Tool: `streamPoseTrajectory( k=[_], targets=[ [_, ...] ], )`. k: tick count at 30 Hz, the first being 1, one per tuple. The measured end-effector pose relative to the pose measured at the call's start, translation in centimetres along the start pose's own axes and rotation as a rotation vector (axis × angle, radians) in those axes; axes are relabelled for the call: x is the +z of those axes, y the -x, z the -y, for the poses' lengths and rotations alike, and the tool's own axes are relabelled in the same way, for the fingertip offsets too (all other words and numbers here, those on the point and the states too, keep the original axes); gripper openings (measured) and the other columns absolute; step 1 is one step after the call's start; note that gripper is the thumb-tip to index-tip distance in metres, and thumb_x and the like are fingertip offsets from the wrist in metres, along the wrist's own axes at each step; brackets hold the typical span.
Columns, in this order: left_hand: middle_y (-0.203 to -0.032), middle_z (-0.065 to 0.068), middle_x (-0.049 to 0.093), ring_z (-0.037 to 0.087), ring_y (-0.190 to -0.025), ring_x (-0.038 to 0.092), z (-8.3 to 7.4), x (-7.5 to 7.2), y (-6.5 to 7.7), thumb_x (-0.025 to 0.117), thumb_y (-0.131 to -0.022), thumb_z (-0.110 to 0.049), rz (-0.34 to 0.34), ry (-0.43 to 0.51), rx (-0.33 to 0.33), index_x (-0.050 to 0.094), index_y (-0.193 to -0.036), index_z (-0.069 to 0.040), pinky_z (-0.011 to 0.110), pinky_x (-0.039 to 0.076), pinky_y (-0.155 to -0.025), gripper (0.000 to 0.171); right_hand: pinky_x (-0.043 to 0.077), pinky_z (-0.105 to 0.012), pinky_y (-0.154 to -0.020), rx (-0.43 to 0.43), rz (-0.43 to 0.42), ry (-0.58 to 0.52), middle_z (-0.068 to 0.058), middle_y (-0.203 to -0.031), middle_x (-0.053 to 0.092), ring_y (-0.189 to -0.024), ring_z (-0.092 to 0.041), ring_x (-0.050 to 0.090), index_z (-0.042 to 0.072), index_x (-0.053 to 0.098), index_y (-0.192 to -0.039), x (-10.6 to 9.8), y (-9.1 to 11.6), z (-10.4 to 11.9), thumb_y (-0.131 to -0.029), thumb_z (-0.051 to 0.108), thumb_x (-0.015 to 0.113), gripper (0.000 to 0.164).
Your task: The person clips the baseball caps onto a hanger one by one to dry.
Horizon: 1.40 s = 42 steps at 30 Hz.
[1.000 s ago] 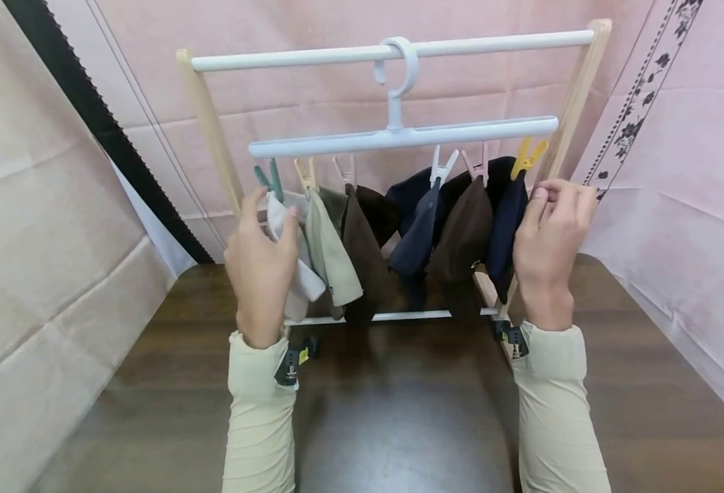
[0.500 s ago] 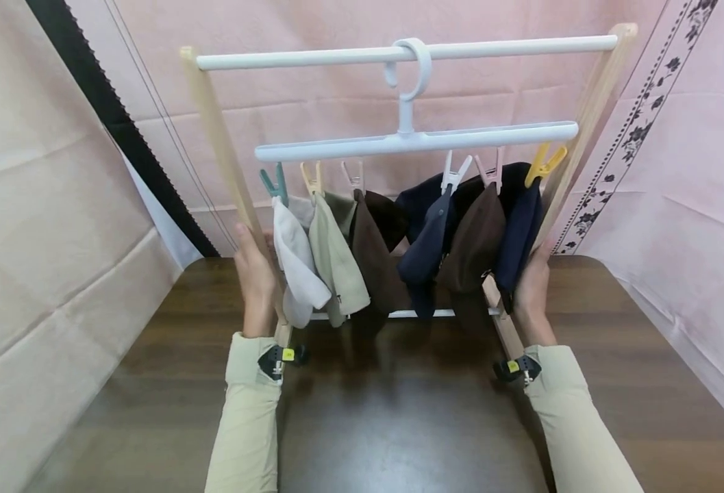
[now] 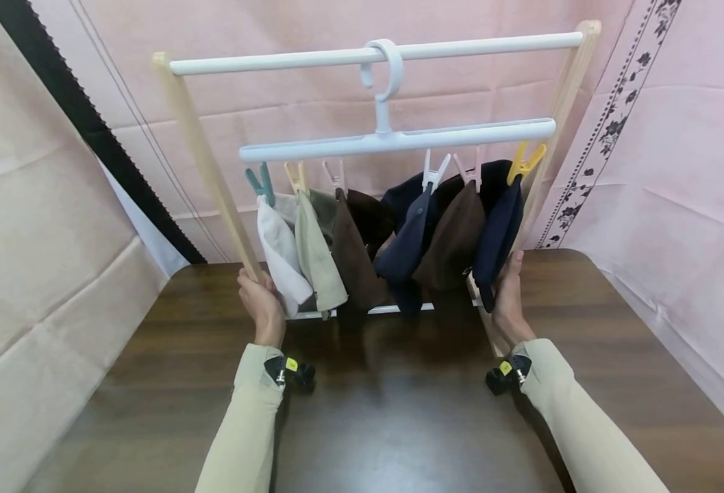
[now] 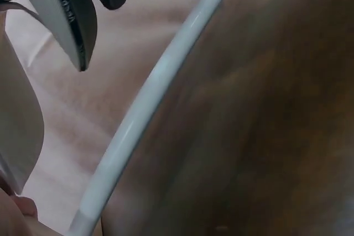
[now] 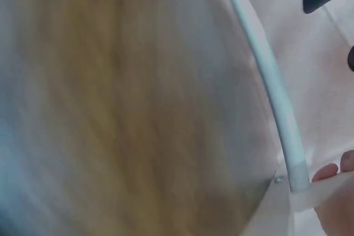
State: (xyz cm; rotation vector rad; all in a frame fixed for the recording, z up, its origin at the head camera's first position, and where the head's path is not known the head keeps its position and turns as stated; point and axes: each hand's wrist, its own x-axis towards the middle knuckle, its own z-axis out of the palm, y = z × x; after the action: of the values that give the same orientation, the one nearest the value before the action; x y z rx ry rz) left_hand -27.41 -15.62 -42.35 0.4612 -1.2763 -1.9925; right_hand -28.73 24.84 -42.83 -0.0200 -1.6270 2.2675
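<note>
A small drying rack has pale wooden side posts [image 3: 207, 164] and a white top bar [image 3: 275, 63]. From that bar hangs a light-blue hanger [image 3: 392, 140] with several coloured clothespins [image 3: 432, 171] under it. The pins hold sock-like cloth pieces in white [image 3: 283, 250], pale green [image 3: 318, 253], brown [image 3: 352, 257] and navy [image 3: 500, 226]. My left hand [image 3: 264, 308] grips the left post low down. My right hand [image 3: 509, 305] holds the right post near its lower part; some fingers are hidden behind it. In the right wrist view, fingertips [image 5: 327, 172] show behind the wood.
The rack stands on a dark brown wooden table [image 3: 386, 424]. A white lower bar [image 4: 149, 98] joins the posts near the table top. Pink cloth [image 3: 460, 103] hangs behind, and a cream cloth [image 3: 59, 239] covers the left side.
Both hands have come down from beside the hanging cloths to the side posts and now grip them lower. The rack appears slightly further left in the head view than half a second ago.
</note>
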Motion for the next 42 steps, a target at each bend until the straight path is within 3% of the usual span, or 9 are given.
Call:
streamPoseTrajectory(
  k=[4, 10, 17, 21, 24, 27, 32, 35, 42],
  targets=[
    [-0.052, -0.013, 0.039, 0.006, -0.051, 0.036, 0.1, 0.5, -1.3, 0.029, -0.109, -0.027, -0.017, -0.101, 0.009, 0.048, -0.073, -0.021, 0.022, 0.030, -0.055, 0.041, 0.033, -0.017, -0.056, -0.006, -0.013, 0.106, 0.015, -0.059, 0.042, -0.057, -0.001, 0.039, 0.027, 0.052, -0.067, 0.3, -0.6, -0.5, -0.109, 0.065, 0.026, 0.063],
    [-0.051, -0.009, 0.041, 0.009, -0.053, 0.036, 0.5, 1.2, -3.0, 0.029, -0.108, -0.028, 0.042, -0.145, -0.048, 0.045, -0.061, -0.016, 0.023, 0.029, -0.055, 0.051, 0.038, -0.017, -0.064, 0.024, 0.019, 0.186, 0.013, -0.065, 0.041, -0.064, -0.004, 0.043, 0.023, 0.048, -0.072, 0.5, -2.4, -0.9, -0.107, 0.070, 0.024, 0.063],
    [-0.059, -0.004, 0.041, 0.014, -0.056, 0.033, 1.5, 2.3, -4.1, 0.027, -0.106, -0.026, 0.272, -0.099, -0.054, 0.044, -0.067, -0.014, 0.026, 0.027, -0.055, 0.044, 0.037, -0.019, -0.073, 0.012, 0.052, -0.003, 0.004, -0.077, 0.041, -0.077, -0.010, 0.043, 0.009, 0.042, -0.078, 0.2, -4.6, -1.1, -0.106, 0.069, 0.034, 0.067],
    [-0.058, -0.005, 0.040, 0.013, -0.056, 0.033, 1.7, 2.6, -4.4, 0.028, -0.104, -0.025, 0.328, -0.097, -0.053, 0.046, -0.067, -0.013, 0.026, 0.028, -0.055, 0.042, 0.031, -0.021, -0.077, -0.058, 0.081, -0.065, 0.002, -0.080, 0.041, -0.080, -0.012, 0.038, 0.009, 0.042, -0.077, -0.1, -5.3, -1.3, -0.107, 0.066, 0.037, 0.065],
    [-0.062, -0.004, 0.046, 0.015, -0.061, 0.041, 1.6, 2.5, -4.7, 0.025, -0.106, -0.026, 0.361, -0.190, -0.077, 0.051, -0.071, -0.012, 0.028, 0.035, -0.056, 0.045, 0.031, -0.021, -0.079, -0.049, 0.063, -0.042, 0.003, -0.080, 0.043, -0.080, -0.012, 0.038, 0.010, 0.047, -0.078, -0.4, -5.4, -1.2, -0.107, 0.065, 0.037, 0.063],
    [-0.076, 0.002, 0.059, 0.019, -0.073, 0.053, 1.0, 2.4, -4.9, 0.024, -0.109, -0.029, 0.368, -0.380, -0.042, 0.062, -0.084, -0.009, 0.028, 0.044, -0.066, 0.050, 0.036, -0.016, -0.087, -0.022, 0.004, 0.060, 0.007, -0.089, 0.052, -0.089, -0.008, 0.046, 0.016, 0.060, -0.090, -0.7, -5.3, -0.4, -0.109, 0.063, 0.037, 0.055],
    [-0.113, 0.018, 0.068, 0.029, -0.101, 0.065, -1.4, 1.9, -4.1, 0.031, -0.112, -0.033, 0.332, -0.648, 0.096, 0.065, -0.115, -0.001, 0.039, 0.054, -0.088, 0.047, 0.038, -0.020, -0.093, -0.094, -0.095, 0.387, 0.006, -0.109, 0.055, -0.101, -0.007, 0.050, 0.015, 0.060, -0.120, -0.6, -4.2, 2.0, -0.112, 0.052, 0.041, 0.042],
    [-0.128, 0.023, 0.066, 0.035, -0.115, 0.064, -3.0, 0.9, -3.0, 0.044, -0.110, -0.025, 0.347, -0.733, 0.249, 0.062, -0.131, 0.001, 0.048, 0.054, -0.097, 0.037, 0.039, -0.029, -0.096, -0.210, -0.114, 0.585, -0.009, -0.118, 0.053, -0.106, -0.017, 0.051, 0.004, 0.052, -0.133, -0.4, -2.7, 3.7, -0.113, 0.040, 0.045, 0.042],
    [-0.153, 0.027, 0.048, 0.045, -0.143, 0.040, -7.4, -0.4, 1.4, 0.063, -0.099, -0.028, 0.433, -1.000, 0.663, 0.048, -0.151, 0.001, 0.063, 0.032, -0.116, 0.061, 0.033, -0.067, -0.111, -0.470, 0.068, 0.907, -0.023, -0.156, 0.042, -0.140, -0.044, 0.042, 0.017, 0.044, -0.160, 0.4, 1.2, 7.5, -0.110, 0.040, 0.054, 0.056]
  ],
)
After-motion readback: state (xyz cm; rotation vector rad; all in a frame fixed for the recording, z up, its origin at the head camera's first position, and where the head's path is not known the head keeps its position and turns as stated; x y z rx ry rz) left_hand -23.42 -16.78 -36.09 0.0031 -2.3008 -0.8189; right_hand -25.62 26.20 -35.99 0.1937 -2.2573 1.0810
